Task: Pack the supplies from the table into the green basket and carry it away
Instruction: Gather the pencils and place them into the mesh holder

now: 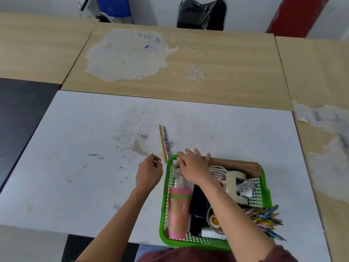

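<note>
Head view shows the green basket [190, 243] at the near right of the white table [75, 167], its near rim at the table edge. The right hand [192, 167] lies over the basket's far left corner, fingers spread and fairly straight, gripping nothing. The left hand [148, 173] hovers just left of that corner, apart from the rim, fingers curled inward; whether they pinch something cannot be told.

Inside the basket, a pink and green bottle [179, 210] lies along the left wall, brown paper sheets [236, 164] stand against the far wall, and a white cord [217, 171], a beige hole punch [235, 183] and a tape roll [214, 220] lie between. A bundle of coloured pencils [264, 217] juts over the right rim. Two loose pencils [164, 142] lie on the table just beyond the far left corner, near both hands.

A wooden table [207, 72] adjoins the far side, with a black chair [202, 14] behind.
</note>
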The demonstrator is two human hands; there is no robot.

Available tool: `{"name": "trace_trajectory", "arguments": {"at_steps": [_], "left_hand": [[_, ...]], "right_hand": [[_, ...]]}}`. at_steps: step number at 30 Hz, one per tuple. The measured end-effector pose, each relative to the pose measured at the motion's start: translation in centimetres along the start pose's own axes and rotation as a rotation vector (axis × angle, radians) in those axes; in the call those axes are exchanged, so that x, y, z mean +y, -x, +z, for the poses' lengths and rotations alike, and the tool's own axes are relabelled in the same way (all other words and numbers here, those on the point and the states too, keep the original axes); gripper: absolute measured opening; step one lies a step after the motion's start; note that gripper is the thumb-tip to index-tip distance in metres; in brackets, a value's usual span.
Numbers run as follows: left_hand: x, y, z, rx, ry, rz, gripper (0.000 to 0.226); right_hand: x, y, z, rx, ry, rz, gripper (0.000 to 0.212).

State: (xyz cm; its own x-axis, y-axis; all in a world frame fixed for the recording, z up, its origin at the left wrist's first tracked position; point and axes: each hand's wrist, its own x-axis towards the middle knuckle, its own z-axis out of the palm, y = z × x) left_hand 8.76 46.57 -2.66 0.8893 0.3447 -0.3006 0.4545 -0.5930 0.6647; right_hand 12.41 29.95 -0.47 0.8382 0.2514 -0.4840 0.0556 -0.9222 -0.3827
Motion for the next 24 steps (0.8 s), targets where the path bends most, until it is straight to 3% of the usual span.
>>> {"name": "trace_trajectory", "arguments": {"at_steps": [3, 14, 20, 24], "left_hand": [[-0.5, -2.9, 0.4, -0.086, -0.105, -0.082, 0.011], [-0.5, -9.2, 3.3, -0.330, -0.408, -0.078, 0.026], [-1.0, -9.6, 3.2, -0.337, -0.377, -0.072, 0.026], [-1.3, -9.5, 2.4, -0.297, -0.121, -0.082, 0.025]], "right_hand": [[-0.5, -0.7, 1.5, 0.029, 0.100, 0.053, 0.044], [-1.0, -2.2, 1.5, 0.057, 0.000, 0.178, 0.040], [-1.4, -2.0, 1.3, 0.061, -0.014, 0.195, 0.039], [-1.6, -1.5, 1.3, 0.079, -0.042, 0.195, 0.037]]}}
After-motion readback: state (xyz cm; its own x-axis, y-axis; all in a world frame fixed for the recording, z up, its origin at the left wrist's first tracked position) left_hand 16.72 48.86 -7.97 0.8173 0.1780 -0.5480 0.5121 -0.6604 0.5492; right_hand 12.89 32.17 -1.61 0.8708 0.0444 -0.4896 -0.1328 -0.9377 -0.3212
